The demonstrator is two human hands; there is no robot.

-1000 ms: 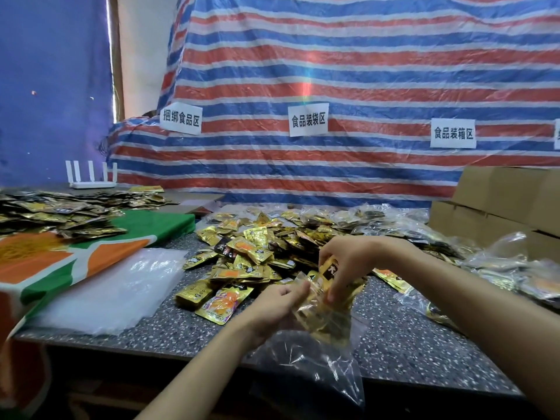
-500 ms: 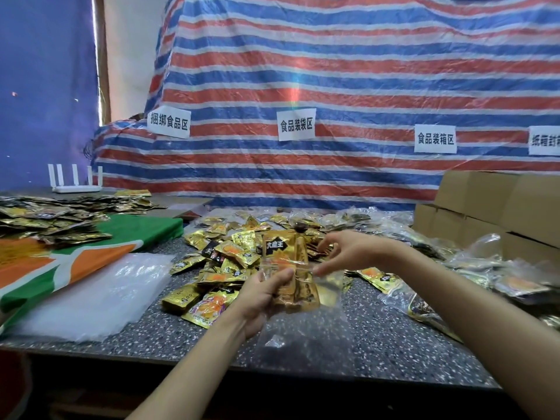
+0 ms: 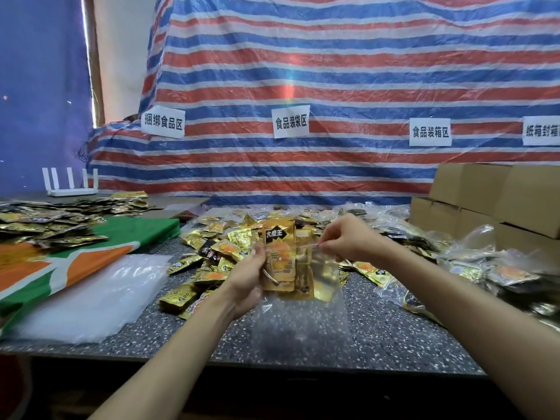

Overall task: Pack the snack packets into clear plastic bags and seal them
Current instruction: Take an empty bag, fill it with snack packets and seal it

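Left hand [image 3: 247, 278] grips left edge of clear bag [image 3: 300, 325]. Right hand [image 3: 348, 237] pinches mouth at right corner. Bag held over near table [image 3: 388, 328] edge. Snack packets [image 3: 278, 259] protrude above mouth: seat fully below, then press seal left to right.

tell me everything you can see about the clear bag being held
The clear plastic bag is thin, glossy, see-through film, roughly rectangular, hanging upright above the speckled table. Its mouth is at the top, unsealed and stretched wide: the left hand grips its left edge, and the right hand pinches the right corner. Gold snack packets sit in its upper half, one poking out above the mouth. The lower half looks empty, and the table shows through it.
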